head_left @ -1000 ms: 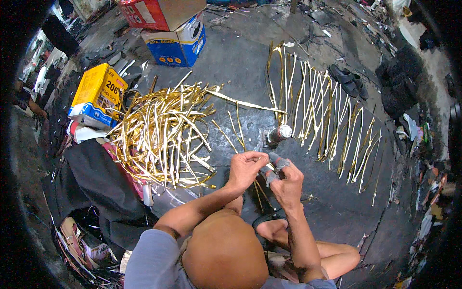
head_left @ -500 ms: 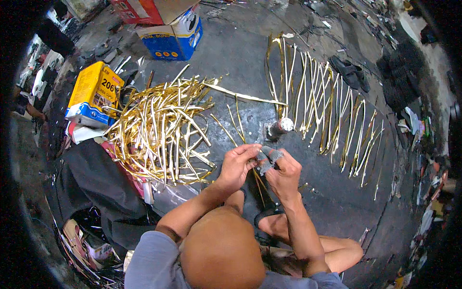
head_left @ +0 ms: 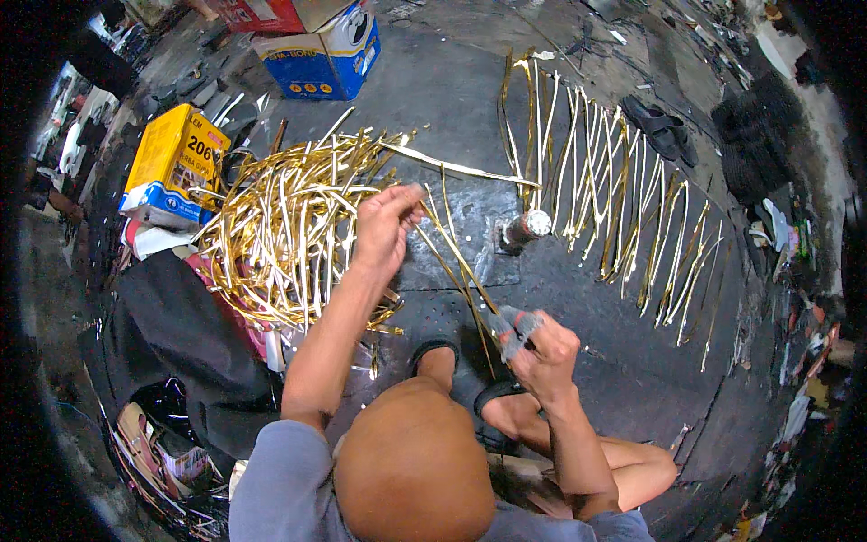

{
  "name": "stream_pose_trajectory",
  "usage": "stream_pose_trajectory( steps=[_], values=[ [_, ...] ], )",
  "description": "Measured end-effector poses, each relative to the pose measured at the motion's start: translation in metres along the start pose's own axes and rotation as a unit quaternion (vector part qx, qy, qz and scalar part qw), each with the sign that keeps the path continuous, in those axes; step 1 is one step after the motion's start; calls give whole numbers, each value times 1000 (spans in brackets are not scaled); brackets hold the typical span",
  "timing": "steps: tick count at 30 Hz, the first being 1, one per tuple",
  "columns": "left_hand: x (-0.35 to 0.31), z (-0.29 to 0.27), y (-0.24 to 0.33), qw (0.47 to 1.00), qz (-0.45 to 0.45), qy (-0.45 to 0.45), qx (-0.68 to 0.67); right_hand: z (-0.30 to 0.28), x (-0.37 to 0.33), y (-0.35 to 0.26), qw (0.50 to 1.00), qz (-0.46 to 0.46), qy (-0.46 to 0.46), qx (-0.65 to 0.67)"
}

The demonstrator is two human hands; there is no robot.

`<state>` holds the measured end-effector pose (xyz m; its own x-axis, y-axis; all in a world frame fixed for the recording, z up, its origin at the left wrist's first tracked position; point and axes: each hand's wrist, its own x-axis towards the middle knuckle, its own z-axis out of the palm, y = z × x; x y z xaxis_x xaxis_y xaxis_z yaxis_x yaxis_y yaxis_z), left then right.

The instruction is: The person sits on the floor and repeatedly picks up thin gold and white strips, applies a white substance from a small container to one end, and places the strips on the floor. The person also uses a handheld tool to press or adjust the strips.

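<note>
My left hand point(head_left: 388, 230) is closed in a pinch at the far end of a thin gold strip point(head_left: 462, 264), beside a large heap of gold and white strips point(head_left: 293, 221). The strip slants down to my right hand point(head_left: 546, 357), whose thumb and fingers close on its lower part. Grey, ragged material point(head_left: 511, 327) with a bit of red covers those fingertips; whether it is a wrap or a held cloth, I cannot tell. Other thin strips lie beside and beneath the stretched one. A small cylinder point(head_left: 526, 228) with a crusted white top stands just beyond my hands.
Several gold and white strips point(head_left: 623, 208) lie in a row at the right. Blue-and-white point(head_left: 325, 63) and yellow-and-blue point(head_left: 176, 167) boxes stand at the back and left. Black sandals point(head_left: 657, 128) rest at the far right, black cloth point(head_left: 185, 334) at the left.
My hands, close together before, have spread apart. The left moved up and left with the strip's end; the right moved down a little, and the strip now runs between them.
</note>
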<state>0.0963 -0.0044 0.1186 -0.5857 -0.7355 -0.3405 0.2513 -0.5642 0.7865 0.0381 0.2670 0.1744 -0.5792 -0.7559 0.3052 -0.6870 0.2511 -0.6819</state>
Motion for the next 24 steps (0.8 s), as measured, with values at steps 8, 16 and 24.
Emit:
stream_pose_trajectory(
  steps=[8, 16, 24],
  values=[
    [78, -44, -10, 996, -17, 62, 57, -34, -72, 1, 992, 123, -25, -18],
    [121, -67, -26, 997, 1, 64, -53, -62, -137, 4, 992, 106, -15, -59],
    [126, -42, -8, 979, 24, -28, -203, -83, -148, 2, 992, 42, -27, -115]
  ],
)
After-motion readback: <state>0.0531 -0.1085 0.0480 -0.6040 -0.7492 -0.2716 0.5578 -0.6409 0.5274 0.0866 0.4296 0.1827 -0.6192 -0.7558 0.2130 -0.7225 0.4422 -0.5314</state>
